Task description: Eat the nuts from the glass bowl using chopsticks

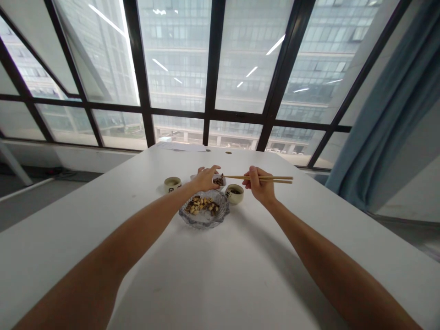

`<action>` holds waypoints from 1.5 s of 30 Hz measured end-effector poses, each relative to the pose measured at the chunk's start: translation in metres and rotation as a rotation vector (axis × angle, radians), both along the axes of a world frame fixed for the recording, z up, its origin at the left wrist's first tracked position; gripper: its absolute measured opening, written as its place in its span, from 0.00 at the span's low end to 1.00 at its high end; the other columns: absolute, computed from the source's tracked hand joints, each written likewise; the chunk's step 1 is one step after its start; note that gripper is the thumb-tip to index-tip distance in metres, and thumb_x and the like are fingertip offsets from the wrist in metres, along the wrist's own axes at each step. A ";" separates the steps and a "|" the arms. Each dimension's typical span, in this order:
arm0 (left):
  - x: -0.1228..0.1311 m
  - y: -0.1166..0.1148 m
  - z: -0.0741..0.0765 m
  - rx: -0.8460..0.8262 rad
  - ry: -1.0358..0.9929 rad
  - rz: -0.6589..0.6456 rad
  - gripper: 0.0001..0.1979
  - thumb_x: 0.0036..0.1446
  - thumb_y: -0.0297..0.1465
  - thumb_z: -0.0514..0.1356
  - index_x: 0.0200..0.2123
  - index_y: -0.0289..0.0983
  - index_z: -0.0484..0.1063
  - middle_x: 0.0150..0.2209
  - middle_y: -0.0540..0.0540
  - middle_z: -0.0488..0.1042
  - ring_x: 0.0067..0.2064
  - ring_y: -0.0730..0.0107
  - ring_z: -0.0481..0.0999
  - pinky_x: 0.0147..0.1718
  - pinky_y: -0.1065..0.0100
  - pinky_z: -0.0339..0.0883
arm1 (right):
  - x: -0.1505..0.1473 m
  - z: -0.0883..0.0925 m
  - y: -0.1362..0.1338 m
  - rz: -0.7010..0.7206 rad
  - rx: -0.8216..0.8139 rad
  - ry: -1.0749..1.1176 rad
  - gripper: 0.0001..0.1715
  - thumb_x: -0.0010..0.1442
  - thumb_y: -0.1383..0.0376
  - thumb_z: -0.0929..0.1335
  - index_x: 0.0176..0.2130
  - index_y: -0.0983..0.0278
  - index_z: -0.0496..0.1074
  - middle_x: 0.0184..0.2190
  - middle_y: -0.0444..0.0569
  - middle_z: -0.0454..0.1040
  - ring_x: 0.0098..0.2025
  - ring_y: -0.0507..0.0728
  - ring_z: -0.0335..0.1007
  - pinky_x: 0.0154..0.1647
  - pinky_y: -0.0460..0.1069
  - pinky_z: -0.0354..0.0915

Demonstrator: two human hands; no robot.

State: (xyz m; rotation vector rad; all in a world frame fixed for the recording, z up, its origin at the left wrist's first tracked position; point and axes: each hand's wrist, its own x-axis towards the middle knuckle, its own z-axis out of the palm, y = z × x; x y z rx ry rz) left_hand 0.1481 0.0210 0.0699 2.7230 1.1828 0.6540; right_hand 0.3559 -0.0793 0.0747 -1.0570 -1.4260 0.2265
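My left hand [205, 178] is curled round the side of a small white dish [224, 182] that holds dark brown pieces, and partly hides it. A pair of wooden chopsticks [237, 177] lies in the grip of my right hand [259, 183], their tips pointing left over the dish. A small dark piece shows at the tips. Nearer to me stands a clear scalloped glass bowl [202, 224] with pale nuts or seeds and darker striped ones. Right of it, a cream cup [235, 198] with dark writing has dark contents.
Another cream cup [172, 183] with dark characters stands left of my left hand. White sheets [182, 146] lie at the far edge of the white table [192, 284]. Beyond are dark-framed windows, with a blue curtain [374, 123] at right.
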 end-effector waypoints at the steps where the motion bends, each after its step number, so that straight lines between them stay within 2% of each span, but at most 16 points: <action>1: 0.000 -0.001 0.000 0.004 -0.008 -0.007 0.39 0.48 0.36 0.68 0.61 0.39 0.58 0.56 0.39 0.75 0.59 0.51 0.71 0.63 0.49 0.50 | 0.000 -0.001 0.001 -0.013 -0.004 -0.001 0.33 0.64 0.40 0.61 0.27 0.63 0.72 0.18 0.47 0.73 0.16 0.52 0.67 0.16 0.46 0.63; 3: -0.001 -0.002 0.000 0.006 -0.019 -0.012 0.38 0.48 0.36 0.68 0.61 0.39 0.58 0.56 0.40 0.75 0.59 0.52 0.72 0.63 0.50 0.50 | 0.001 -0.003 0.003 -0.035 -0.024 -0.018 0.33 0.64 0.39 0.61 0.28 0.63 0.72 0.19 0.47 0.74 0.17 0.52 0.68 0.18 0.47 0.64; 7: -0.002 0.001 -0.003 -0.010 -0.020 0.008 0.38 0.48 0.38 0.69 0.61 0.41 0.58 0.56 0.40 0.76 0.59 0.52 0.72 0.62 0.50 0.52 | -0.001 -0.006 0.007 0.021 -0.146 -0.143 0.34 0.58 0.36 0.64 0.27 0.63 0.71 0.21 0.49 0.77 0.21 0.54 0.71 0.21 0.48 0.67; 9: -0.001 0.004 -0.004 -0.033 -0.004 0.029 0.38 0.49 0.40 0.69 0.61 0.40 0.58 0.56 0.40 0.76 0.59 0.52 0.71 0.62 0.51 0.52 | -0.004 -0.005 0.006 0.023 -0.157 -0.154 0.35 0.58 0.35 0.64 0.26 0.63 0.71 0.21 0.50 0.76 0.21 0.54 0.71 0.22 0.47 0.67; 12: -0.001 0.009 -0.006 -0.069 0.014 0.063 0.36 0.52 0.42 0.67 0.61 0.40 0.58 0.56 0.39 0.76 0.61 0.53 0.71 0.62 0.51 0.52 | -0.009 0.006 -0.003 -0.002 -0.096 -0.050 0.36 0.60 0.35 0.62 0.26 0.64 0.72 0.19 0.49 0.74 0.19 0.53 0.68 0.19 0.46 0.64; 14: -0.003 0.011 -0.006 -0.087 0.016 0.071 0.35 0.53 0.44 0.66 0.60 0.39 0.59 0.57 0.38 0.74 0.61 0.52 0.70 0.62 0.51 0.51 | -0.014 0.017 -0.012 0.032 -0.103 0.006 0.37 0.59 0.35 0.62 0.25 0.64 0.72 0.15 0.47 0.71 0.15 0.51 0.63 0.15 0.45 0.60; 19: -0.032 0.010 -0.006 -0.025 -0.035 0.090 0.27 0.59 0.47 0.59 0.57 0.39 0.66 0.58 0.39 0.74 0.60 0.53 0.71 0.65 0.49 0.47 | -0.026 0.038 -0.033 0.236 -0.335 -0.150 0.41 0.55 0.32 0.63 0.20 0.65 0.70 0.10 0.45 0.66 0.10 0.48 0.56 0.11 0.44 0.53; 24: -0.094 0.010 -0.016 0.110 -0.132 0.179 0.22 0.61 0.46 0.56 0.53 0.40 0.71 0.58 0.42 0.73 0.62 0.53 0.68 0.66 0.49 0.45 | -0.035 0.026 -0.032 0.347 -0.376 -0.323 0.39 0.58 0.34 0.62 0.22 0.64 0.70 0.13 0.45 0.69 0.14 0.49 0.61 0.14 0.44 0.58; 27: -0.129 0.008 -0.030 0.131 -0.202 0.257 0.22 0.61 0.45 0.55 0.52 0.39 0.71 0.57 0.40 0.74 0.60 0.54 0.70 0.64 0.52 0.52 | -0.038 0.015 -0.027 0.310 -0.335 -0.338 0.37 0.58 0.34 0.63 0.24 0.63 0.70 0.17 0.47 0.73 0.18 0.51 0.66 0.16 0.45 0.61; 30: -0.150 0.005 -0.047 0.078 -0.309 0.322 0.25 0.62 0.47 0.53 0.54 0.38 0.69 0.58 0.37 0.72 0.61 0.53 0.69 0.62 0.53 0.57 | -0.039 0.010 -0.023 0.239 -0.288 -0.266 0.37 0.58 0.34 0.63 0.24 0.63 0.70 0.19 0.48 0.74 0.19 0.52 0.67 0.17 0.45 0.62; 33: -0.155 0.001 -0.063 -0.032 -0.455 0.350 0.31 0.61 0.52 0.52 0.57 0.35 0.65 0.57 0.34 0.72 0.57 0.55 0.73 0.56 0.55 0.66 | -0.040 0.009 -0.024 0.219 -0.251 -0.149 0.36 0.59 0.35 0.63 0.25 0.64 0.71 0.17 0.48 0.73 0.18 0.51 0.66 0.17 0.45 0.61; 36: -0.152 -0.003 -0.071 -0.126 -0.492 0.344 0.35 0.60 0.54 0.53 0.60 0.33 0.61 0.48 0.36 0.77 0.47 0.58 0.78 0.48 0.58 0.71 | -0.042 0.010 -0.027 0.246 -0.302 -0.107 0.37 0.59 0.35 0.63 0.25 0.65 0.72 0.15 0.47 0.71 0.15 0.50 0.63 0.14 0.45 0.59; 39: -0.149 -0.006 -0.070 -0.157 -0.456 0.360 0.36 0.60 0.54 0.53 0.61 0.34 0.61 0.39 0.41 0.78 0.39 0.60 0.78 0.44 0.59 0.71 | -0.045 0.007 -0.031 0.263 -0.329 -0.188 0.38 0.59 0.35 0.63 0.24 0.65 0.72 0.14 0.47 0.71 0.14 0.50 0.63 0.14 0.45 0.60; 45: -0.147 -0.010 -0.067 -0.161 -0.469 0.360 0.37 0.59 0.54 0.54 0.62 0.33 0.61 0.39 0.41 0.77 0.39 0.60 0.77 0.42 0.60 0.71 | -0.045 -0.001 -0.028 0.198 -0.285 -0.246 0.37 0.61 0.35 0.61 0.25 0.63 0.71 0.16 0.46 0.71 0.15 0.52 0.66 0.15 0.45 0.62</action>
